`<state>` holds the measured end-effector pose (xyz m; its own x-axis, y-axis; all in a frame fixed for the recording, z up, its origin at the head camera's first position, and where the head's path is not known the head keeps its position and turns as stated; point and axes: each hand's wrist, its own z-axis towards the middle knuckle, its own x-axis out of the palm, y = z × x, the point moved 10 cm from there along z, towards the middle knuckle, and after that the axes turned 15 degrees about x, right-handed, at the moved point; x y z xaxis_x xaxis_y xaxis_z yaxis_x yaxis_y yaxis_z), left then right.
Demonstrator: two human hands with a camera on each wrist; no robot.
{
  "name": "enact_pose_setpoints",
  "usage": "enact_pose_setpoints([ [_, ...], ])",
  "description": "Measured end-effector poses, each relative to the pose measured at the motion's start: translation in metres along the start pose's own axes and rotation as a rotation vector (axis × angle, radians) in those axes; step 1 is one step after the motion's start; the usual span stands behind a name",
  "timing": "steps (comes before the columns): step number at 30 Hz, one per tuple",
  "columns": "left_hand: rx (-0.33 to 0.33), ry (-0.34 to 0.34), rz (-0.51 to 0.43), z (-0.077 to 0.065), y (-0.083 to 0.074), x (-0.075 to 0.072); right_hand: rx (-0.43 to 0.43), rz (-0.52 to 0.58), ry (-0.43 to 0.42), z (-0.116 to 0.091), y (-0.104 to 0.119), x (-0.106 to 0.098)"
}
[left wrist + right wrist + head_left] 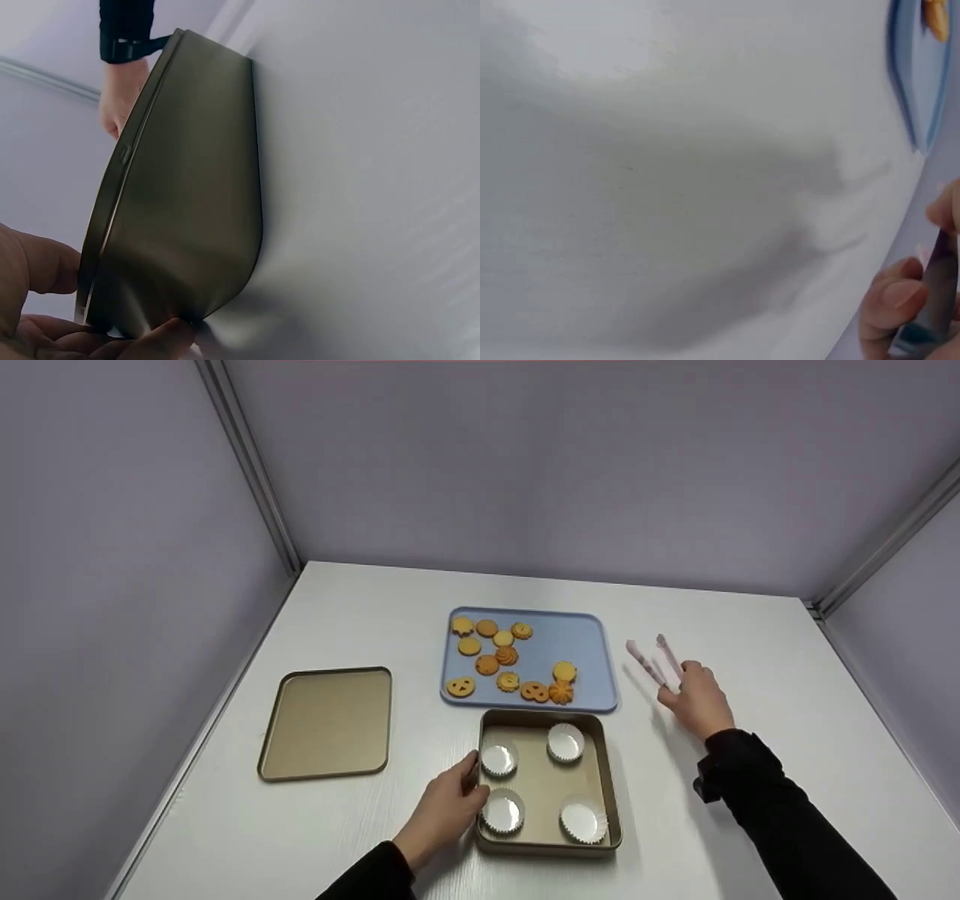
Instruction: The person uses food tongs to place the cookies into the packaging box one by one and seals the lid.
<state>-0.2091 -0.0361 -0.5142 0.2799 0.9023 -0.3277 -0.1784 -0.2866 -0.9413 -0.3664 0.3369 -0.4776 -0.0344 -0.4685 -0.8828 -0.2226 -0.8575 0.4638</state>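
Note:
My left hand (450, 802) grips the left side of a gold square tin (544, 799), thumb at the rim and fingers along the outer wall. The left wrist view shows the tin's wall (180, 172) close up. Several white fluted paper cups (565, 742) sit inside it. Over the table to the right, my right hand (699, 701) holds pale pink tongs (646, 661), their two tips spread apart with nothing between them. In the right wrist view, only the fingers (900, 300) and part of the tongs' dark handle end (935, 300) show at the edge.
A blue tray (581, 634) lies just behind the tin, bearing several cookies (507, 655) of different shapes, mostly at its left and front. The flat gold lid (330, 724) rests on the white table (405, 607) at left. Grey panels (525, 472) enclose the table.

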Motion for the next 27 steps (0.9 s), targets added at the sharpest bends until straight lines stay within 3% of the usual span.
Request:
enact_pose_setpoints([
  [3,-0.013,-0.008,-0.01,-0.001,0.001,-0.001,-0.062,0.027,0.038,-0.006,0.016,0.004],
  [9,-0.018,-0.012,-0.018,-0.003,-0.001,0.0,-0.155,0.019,0.038,-0.017,0.052,0.016],
  [17,-0.011,-0.015,-0.003,-0.003,-0.002,0.001,-0.148,-0.026,0.123,-0.021,0.081,0.038],
  [27,-0.007,-0.018,0.001,-0.003,-0.004,-0.001,-0.123,-0.097,0.149,-0.023,0.087,0.052],
])
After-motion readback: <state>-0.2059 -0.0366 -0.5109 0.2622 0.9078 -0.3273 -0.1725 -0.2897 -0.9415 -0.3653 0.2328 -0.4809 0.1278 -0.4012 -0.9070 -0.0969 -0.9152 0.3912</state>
